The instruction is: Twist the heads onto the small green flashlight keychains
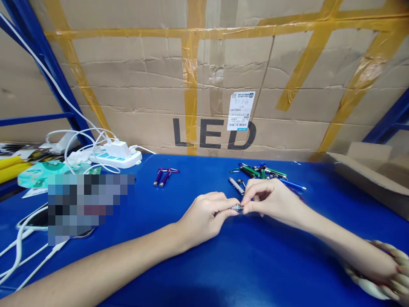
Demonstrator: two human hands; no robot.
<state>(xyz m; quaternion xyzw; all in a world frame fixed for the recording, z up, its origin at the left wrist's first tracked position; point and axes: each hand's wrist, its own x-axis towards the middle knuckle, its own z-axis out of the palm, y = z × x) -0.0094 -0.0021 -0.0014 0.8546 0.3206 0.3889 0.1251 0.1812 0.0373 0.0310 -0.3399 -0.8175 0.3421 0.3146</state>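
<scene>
A small silver metal piece with a ribbed surface (pixel 235 207) is held between my two hands over the blue table. My left hand (pixel 204 217) is closed on it, thumb and forefinger pinching it from the left. My right hand (pixel 268 198) pinches its right end with thumb and fingertips. Most of the piece is hidden by the fingers. Just behind my right hand lies a loose pile of slim metal penlight-like tubes (pixel 277 172) in green, blue, black and silver. A silver tube (pixel 235 186) rests nearest to my fingers. Two purple tubes with a clip (pixel 162 177) lie apart, further left.
A white power strip (pixel 118 158) with a plugged-in charger and cables stands at the back left. Beside it are a teal packet (pixel 40 172) and a blurred-out device. A large taped carton (pixel 143 94) forms the back; an open cardboard box (pixel 370 175) sits at right.
</scene>
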